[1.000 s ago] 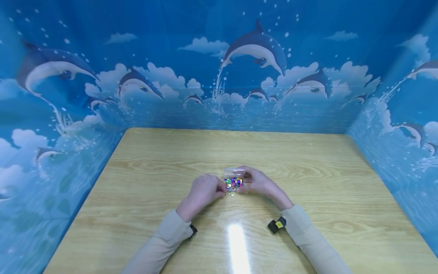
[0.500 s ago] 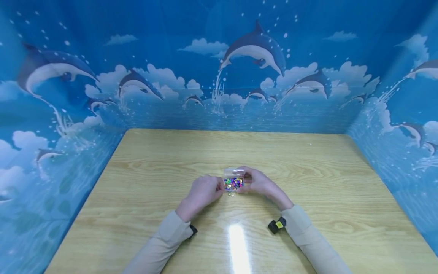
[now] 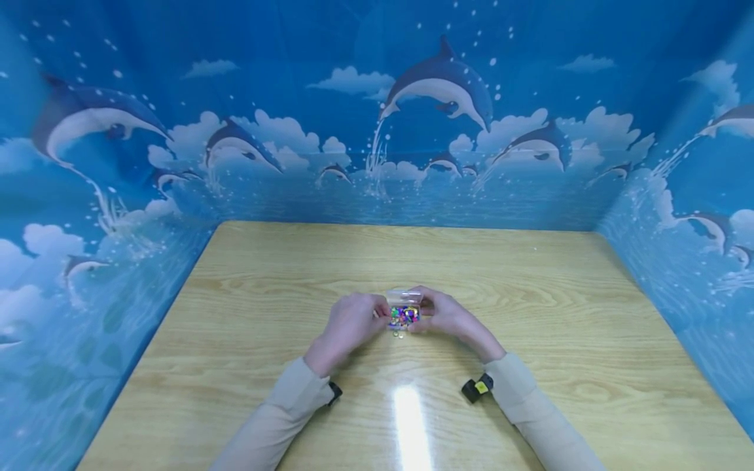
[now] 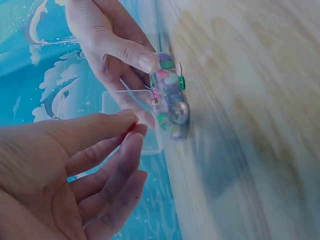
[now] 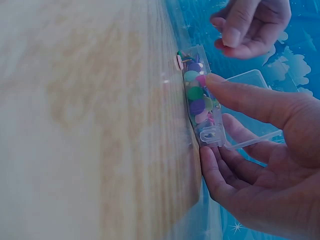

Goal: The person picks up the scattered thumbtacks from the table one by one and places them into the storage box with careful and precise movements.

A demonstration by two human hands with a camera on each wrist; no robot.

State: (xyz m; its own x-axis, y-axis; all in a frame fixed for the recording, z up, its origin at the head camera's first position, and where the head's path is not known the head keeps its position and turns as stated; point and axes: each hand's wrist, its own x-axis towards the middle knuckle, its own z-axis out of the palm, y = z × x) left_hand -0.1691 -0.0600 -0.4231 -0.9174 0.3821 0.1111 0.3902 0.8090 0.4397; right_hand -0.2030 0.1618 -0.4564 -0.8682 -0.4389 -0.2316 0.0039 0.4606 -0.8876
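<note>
A small clear plastic box [image 3: 404, 316], full of colourful round-headed thumbtacks [image 5: 196, 93], stands on the table with its clear lid [image 3: 404, 296] raised at the back. My right hand [image 3: 446, 314] grips the box from the right, thumb at the front edge and fingers behind. At the left side of the box, my left hand [image 3: 355, 320] pinches a small red piece [image 4: 131, 126], likely a thumbtack, between thumb and index finger. Most of that piece is hidden by the fingertips. Two loose thumbtacks [image 3: 398, 335] lie on the table just in front of the box.
The wood-grain table [image 3: 283, 261] is enclosed at the back and sides by a blue dolphin-print curtain [image 3: 330, 78]. A bright light reflection [image 3: 410, 425] shows on the tabletop between the forearms. Each wrist wears a small black camera [image 3: 476, 388].
My left hand has lifted from the table in front of the box to its left side, and the leftmost loose piece is no longer on the table. The right hand stays put.
</note>
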